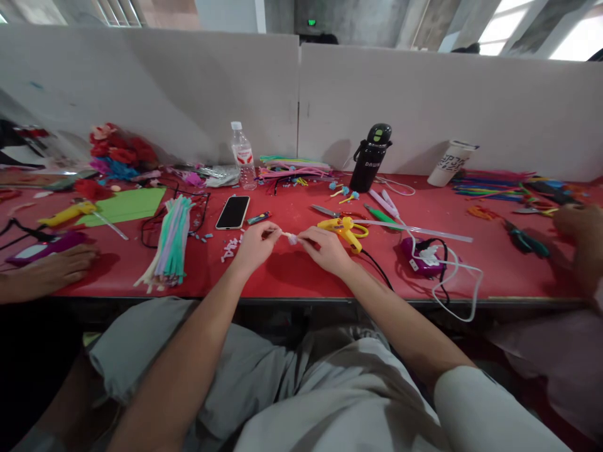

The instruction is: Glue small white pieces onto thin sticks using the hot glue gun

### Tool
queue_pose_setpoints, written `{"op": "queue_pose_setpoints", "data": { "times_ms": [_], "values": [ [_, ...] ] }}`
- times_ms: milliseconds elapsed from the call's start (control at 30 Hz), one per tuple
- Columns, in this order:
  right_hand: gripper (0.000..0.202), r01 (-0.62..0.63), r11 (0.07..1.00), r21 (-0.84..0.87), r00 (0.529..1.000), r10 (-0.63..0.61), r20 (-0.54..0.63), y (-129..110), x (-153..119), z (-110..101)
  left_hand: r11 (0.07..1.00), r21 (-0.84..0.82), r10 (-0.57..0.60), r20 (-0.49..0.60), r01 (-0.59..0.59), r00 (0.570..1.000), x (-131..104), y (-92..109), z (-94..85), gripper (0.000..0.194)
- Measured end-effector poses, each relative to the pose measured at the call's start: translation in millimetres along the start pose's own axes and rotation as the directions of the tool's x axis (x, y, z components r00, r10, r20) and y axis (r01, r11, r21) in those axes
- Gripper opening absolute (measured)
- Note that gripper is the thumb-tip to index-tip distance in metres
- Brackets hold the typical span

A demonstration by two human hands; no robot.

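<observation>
Over the red table (pixel 282 276), both of my hands meet at a small fuzzy craft piece (pixel 292 239) with a cream stem and a pale lilac end, which looks made of pipe cleaner. My left hand (pixel 258 248) pinches the cream stem. The fingers of my right hand (pixel 326 250) are closed at the lilac end. Short lilac pieces (pixel 230 249) lie scattered beside my left hand. Just behind my right hand rests a yellow glue gun (pixel 347 233) with a clear glue stick (pixel 424 231) reaching rightward. Small blue-and-yellow pipe-cleaner pieces (pixel 349 198) lie farther back.
Left of my hands are a phone (pixel 233 212) and a bundle of pastel pipe cleaners (pixel 175 235). A water bottle (pixel 244 157) and a black flask (pixel 371 160) stand at the back. A purple power strip (pixel 421 257) lies right. Other people's hands (pixel 66 269) rest at both sides.
</observation>
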State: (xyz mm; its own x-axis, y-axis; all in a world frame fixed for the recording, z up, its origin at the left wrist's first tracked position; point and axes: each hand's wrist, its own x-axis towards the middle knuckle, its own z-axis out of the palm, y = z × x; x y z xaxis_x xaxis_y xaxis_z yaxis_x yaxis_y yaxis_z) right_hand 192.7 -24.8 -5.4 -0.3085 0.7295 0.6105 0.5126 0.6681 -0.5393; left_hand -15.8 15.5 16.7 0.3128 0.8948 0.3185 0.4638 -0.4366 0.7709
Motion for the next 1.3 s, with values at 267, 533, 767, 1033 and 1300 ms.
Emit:
{"op": "queue_pose_setpoints", "data": {
  "times_ms": [267, 533, 767, 1033, 1300],
  "values": [
    [0.027, -0.223, 0.955, 0.195, 0.951, 0.257, -0.173, -3, -3, 0, 0.997, -0.029, 0.074, -0.058, -0.075, 0.996, 2, -5, -1.2, 0.017],
    [0.036, -0.416, 0.711, 0.567, 0.878, 0.477, 0.045, -4, 3, 9, 0.995, 0.0, 0.098, -0.048, -0.098, 0.994, -2, 0, -1.4, 0.019],
    [0.036, -0.335, 0.85, 0.407, 0.908, 0.407, -0.101, -5, -1, 9, 0.993, 0.026, 0.115, -0.042, -0.114, 0.992, -3, 1, -1.6, 0.02],
    [0.027, -0.222, 0.959, 0.174, 0.956, 0.249, -0.155, -6, -2, 5, 0.994, 0.034, 0.109, -0.059, -0.107, 0.992, -2, -1, 0.1, 0.019],
    [0.023, -0.191, 0.97, 0.153, 0.965, 0.214, -0.151, -2, 0, 6, 0.99, 0.054, 0.134, -0.069, -0.131, 0.989, -1, -2, 1.7, 0.017]
  ]
}}
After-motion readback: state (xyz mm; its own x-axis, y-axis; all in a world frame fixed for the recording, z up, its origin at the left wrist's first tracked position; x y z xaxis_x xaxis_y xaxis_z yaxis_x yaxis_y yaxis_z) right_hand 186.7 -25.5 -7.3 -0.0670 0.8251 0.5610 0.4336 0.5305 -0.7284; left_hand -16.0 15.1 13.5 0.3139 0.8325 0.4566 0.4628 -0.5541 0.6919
